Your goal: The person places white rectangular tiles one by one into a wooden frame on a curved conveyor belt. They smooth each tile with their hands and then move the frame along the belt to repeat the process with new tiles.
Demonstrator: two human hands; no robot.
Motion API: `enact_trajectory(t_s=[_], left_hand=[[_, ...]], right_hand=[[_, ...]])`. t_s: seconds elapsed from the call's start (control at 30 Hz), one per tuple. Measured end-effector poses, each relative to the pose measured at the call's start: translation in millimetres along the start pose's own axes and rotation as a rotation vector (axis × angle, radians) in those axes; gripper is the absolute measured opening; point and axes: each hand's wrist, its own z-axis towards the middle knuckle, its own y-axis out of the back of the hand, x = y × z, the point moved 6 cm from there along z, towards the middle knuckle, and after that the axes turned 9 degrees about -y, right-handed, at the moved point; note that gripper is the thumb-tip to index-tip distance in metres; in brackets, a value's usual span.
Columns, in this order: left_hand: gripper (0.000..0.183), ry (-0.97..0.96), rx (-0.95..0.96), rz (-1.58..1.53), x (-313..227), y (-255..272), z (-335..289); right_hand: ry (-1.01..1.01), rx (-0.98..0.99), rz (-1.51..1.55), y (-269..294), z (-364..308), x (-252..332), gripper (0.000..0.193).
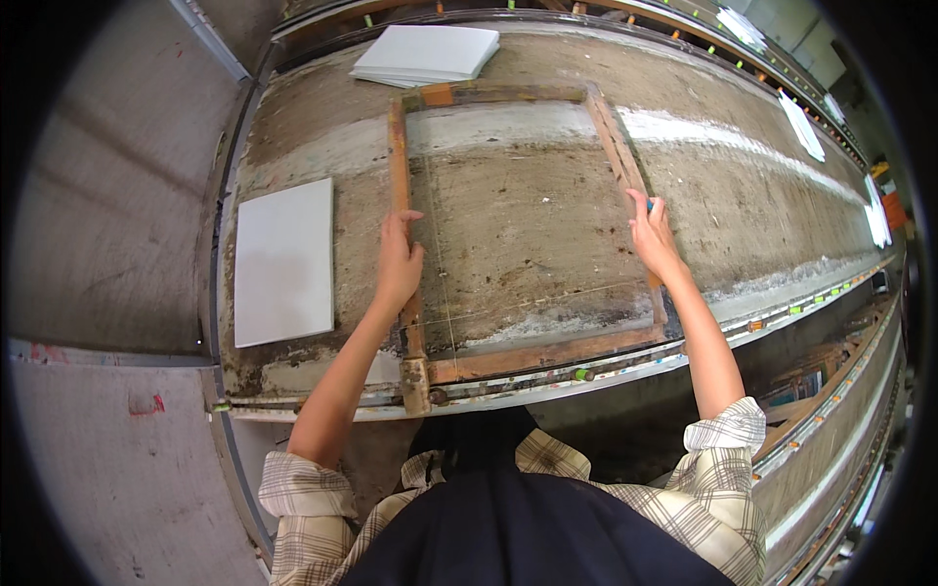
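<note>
The frame (547,355) lies on the surface (743,220), its near left corner jutting past the front edge. Left of the frame is a sheet (283,264); behind the frame, toward its left, a stack (427,51). Another sheet (801,125) lies well to the right.

White stack (427,51) lay nr far edge of table (752,220), white sheet (283,262) by L end. Green clip (583,374) sat along front rail (518,392); 2nd table (840,435) stood lower R.
</note>
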Motion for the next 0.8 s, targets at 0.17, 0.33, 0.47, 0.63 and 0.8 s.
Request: enact_trajectory(t_s=[0.17,0.33,0.47,0.63,0.8], left_hand=[[0.040,0.115,0.079,0.001,-2,-2,-2],[0.038,0.032,0.009,0.092,-18,4,0],[0.037,0.087,-0.002,0.104,-17,2,5],[0.032,0.199,0.029,0.138,-12,6,-3],[0.030,0.049,0.039,0.329,-10,7,-12]], right_hand=[[-0.024,0.111,-0.027,4,1,3,0.066],[0.012,0.064,0.104,4,0,1,0.070],[0.049,0.005,0.201,4,2,-6,0.056],[0.142,0.016,0.241,6,-1,3,0.042],[0.205,-0.012,0.219,-4,-5,1,0.043]])
